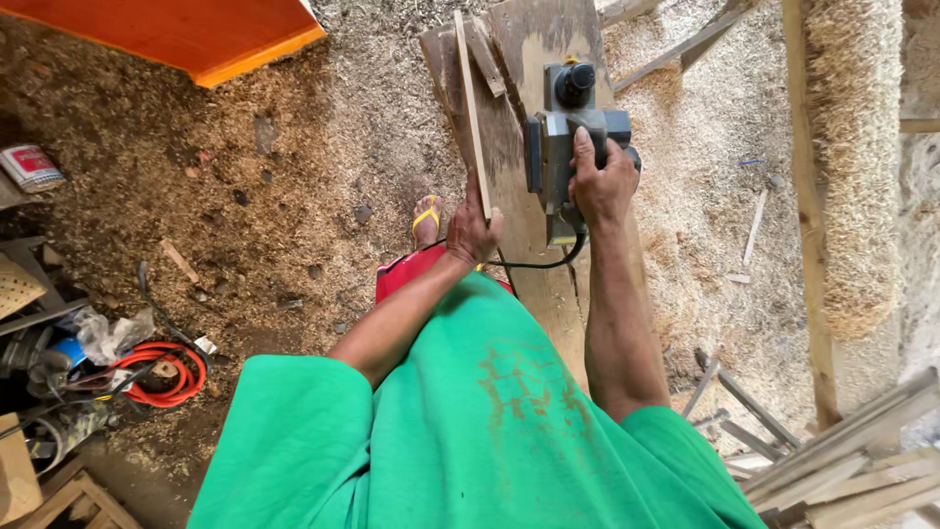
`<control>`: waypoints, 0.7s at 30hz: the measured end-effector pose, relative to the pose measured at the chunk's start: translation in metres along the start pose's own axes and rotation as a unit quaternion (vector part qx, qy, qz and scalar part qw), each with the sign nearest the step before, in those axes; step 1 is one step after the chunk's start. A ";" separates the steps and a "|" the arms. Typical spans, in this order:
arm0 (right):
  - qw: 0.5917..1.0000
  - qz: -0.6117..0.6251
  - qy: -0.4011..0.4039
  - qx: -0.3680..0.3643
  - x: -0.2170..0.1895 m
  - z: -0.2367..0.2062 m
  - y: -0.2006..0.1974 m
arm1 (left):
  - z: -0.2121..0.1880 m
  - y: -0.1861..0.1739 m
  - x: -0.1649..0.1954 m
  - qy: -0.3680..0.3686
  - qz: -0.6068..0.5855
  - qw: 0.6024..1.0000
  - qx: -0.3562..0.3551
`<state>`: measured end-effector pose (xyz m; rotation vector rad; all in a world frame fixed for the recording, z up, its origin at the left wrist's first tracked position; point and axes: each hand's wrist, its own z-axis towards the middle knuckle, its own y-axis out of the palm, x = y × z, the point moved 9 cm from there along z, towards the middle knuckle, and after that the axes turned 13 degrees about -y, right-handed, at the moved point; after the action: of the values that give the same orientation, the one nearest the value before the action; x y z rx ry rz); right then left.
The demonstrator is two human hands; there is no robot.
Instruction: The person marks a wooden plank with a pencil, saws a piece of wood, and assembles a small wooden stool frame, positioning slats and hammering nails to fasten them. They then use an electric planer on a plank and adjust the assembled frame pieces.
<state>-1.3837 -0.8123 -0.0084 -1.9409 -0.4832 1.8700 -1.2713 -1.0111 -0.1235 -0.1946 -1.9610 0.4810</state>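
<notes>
While the thin wood strip point(472, 108) stands on its edge on the plank point(509, 157), the left hand point(474, 227) pinches its near end. Just beside it, the right hand point(599, 181) wraps tight around the electric planer point(568, 137). Sawdust point(323, 167) lies all around.

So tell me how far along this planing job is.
Done: thick shavings blanket the ground, so plenty has been planed. In hand: the right hand grips the electric planer on the board, while the left hand steadies a thin strip on edge. Left: how much of the strip remains cannot be judged.
</notes>
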 end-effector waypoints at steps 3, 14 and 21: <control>0.995 -0.060 -0.081 0.019 -0.001 -0.008 0.002 | -0.001 -0.019 0.024 -0.069 -0.029 0.997 0.007; 0.985 -0.050 -0.164 -0.026 0.005 -0.024 0.059 | 0.059 -0.086 0.088 -0.094 -0.038 0.992 0.077; 0.981 -0.046 -0.186 -0.015 -0.004 -0.027 0.058 | 0.093 -0.083 0.106 -0.100 0.020 0.993 0.055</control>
<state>-1.3582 -0.8655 -0.0335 -1.5555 -0.7024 2.1810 -1.3940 -1.0727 -0.0343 -0.1180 -2.1219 0.6544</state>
